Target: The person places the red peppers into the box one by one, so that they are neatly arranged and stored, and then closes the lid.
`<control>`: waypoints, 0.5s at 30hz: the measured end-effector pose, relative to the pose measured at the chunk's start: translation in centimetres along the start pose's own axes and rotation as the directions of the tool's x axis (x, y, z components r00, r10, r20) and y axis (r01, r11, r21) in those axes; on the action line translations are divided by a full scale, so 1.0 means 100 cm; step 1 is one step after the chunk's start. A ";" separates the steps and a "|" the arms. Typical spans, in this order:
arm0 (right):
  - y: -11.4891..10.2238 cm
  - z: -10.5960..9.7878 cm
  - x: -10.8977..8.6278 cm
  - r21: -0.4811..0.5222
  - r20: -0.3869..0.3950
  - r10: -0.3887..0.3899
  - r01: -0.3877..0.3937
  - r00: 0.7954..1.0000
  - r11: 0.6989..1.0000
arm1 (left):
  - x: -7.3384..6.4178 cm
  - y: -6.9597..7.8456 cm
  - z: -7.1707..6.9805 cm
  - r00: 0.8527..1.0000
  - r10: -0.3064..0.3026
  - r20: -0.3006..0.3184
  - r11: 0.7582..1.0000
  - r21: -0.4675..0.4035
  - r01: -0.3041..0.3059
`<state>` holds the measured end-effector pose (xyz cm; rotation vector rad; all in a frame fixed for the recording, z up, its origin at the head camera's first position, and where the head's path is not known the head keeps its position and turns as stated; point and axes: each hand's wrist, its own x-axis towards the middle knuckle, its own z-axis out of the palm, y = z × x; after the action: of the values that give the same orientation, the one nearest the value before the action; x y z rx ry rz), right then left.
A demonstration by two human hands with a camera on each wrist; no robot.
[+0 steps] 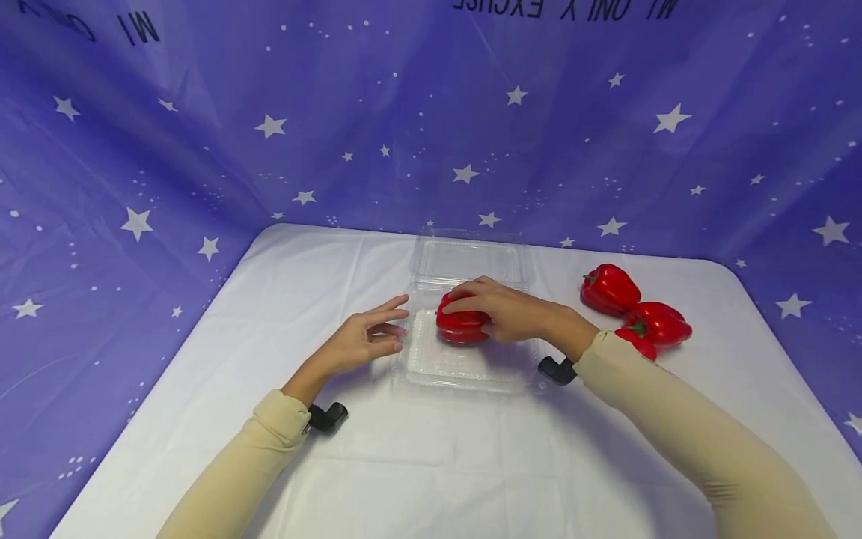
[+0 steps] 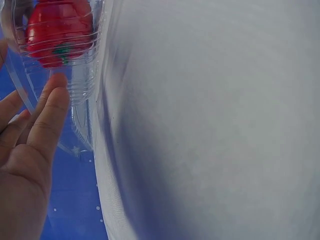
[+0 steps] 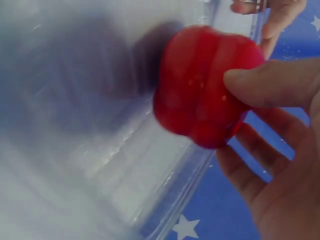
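A red bell pepper (image 1: 461,326) with a green stem is gripped by my right hand (image 1: 508,308), thumb on one side and fingers on the other in the right wrist view. It is over the base of a clear plastic clamshell container (image 1: 438,364), whose lid (image 1: 469,260) lies folded back toward the far side. Whether the pepper (image 3: 200,85) touches the container floor I cannot tell. At the container's left side, my left hand (image 1: 360,338) has its fingers extended beside the wall and holds nothing. Through the ribbed clear wall, the pepper (image 2: 60,30) shows in the left wrist view.
Several more red bell peppers lie clustered on the right: one at the back (image 1: 610,290), one beside it (image 1: 663,325), and another (image 1: 636,343) partly hidden by the right sleeve. A white cloth (image 1: 377,464) covers the table. Behind it hangs a blue curtain (image 1: 377,135) with white stars.
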<state>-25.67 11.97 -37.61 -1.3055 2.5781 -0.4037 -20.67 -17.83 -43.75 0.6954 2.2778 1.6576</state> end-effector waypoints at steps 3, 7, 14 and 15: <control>0.002 0.000 -0.004 0.015 -0.018 -0.004 0.004 1.000 1.000 | 0.002 -0.001 0.001 1.000 0.003 -0.002 1.000 0.003 -0.003; 0.001 0.003 -0.003 0.021 -0.051 -0.032 0.033 0.998 0.999 | 0.002 -0.004 0.000 1.000 0.004 -0.001 1.000 0.012 -0.004; 0.000 0.009 -0.001 -0.036 -0.087 -0.072 0.069 0.994 0.997 | 0.002 -0.004 0.000 1.000 0.000 0.005 1.000 0.022 0.000; 0.000 0.009 -0.001 -0.048 -0.085 -0.080 0.076 0.993 0.996 | 0.002 -0.004 0.000 1.000 0.002 0.004 1.000 0.023 -0.002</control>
<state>-25.30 11.95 -38.47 -1.4389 2.6270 -0.4273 -20.89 -17.81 -44.13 0.7055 2.2973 1.6318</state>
